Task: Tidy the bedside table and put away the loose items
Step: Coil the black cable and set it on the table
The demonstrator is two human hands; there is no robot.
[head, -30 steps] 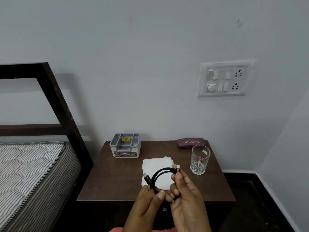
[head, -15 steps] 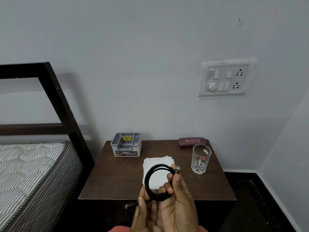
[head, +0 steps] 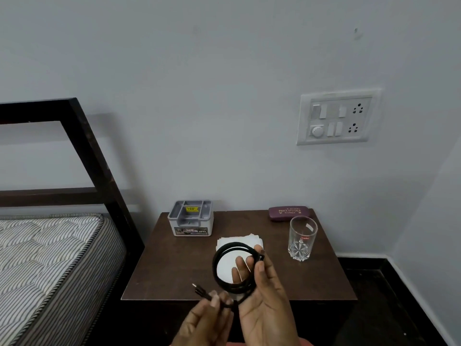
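right hand (head: pixel 264 295) holds the coiled black cable (head: pixel 234 267), thumb pinning the loop over the front of the bedside table (head: pixel 174 270) | left hand (head: pixel 209 318) pinches the loose plug end | white napkins (head: pixel 239 242), drinking glass (head: pixel 301 238), spectacle case (head: pixel 289 213), grey organiser box (head: pixel 190 218) sit behind

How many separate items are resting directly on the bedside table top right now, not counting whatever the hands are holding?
4: grey organiser box at back left, maroon spectacle case at back right, drinking glass in front of the case, white paper stack at centre, partly hidden by the hand-held cable.
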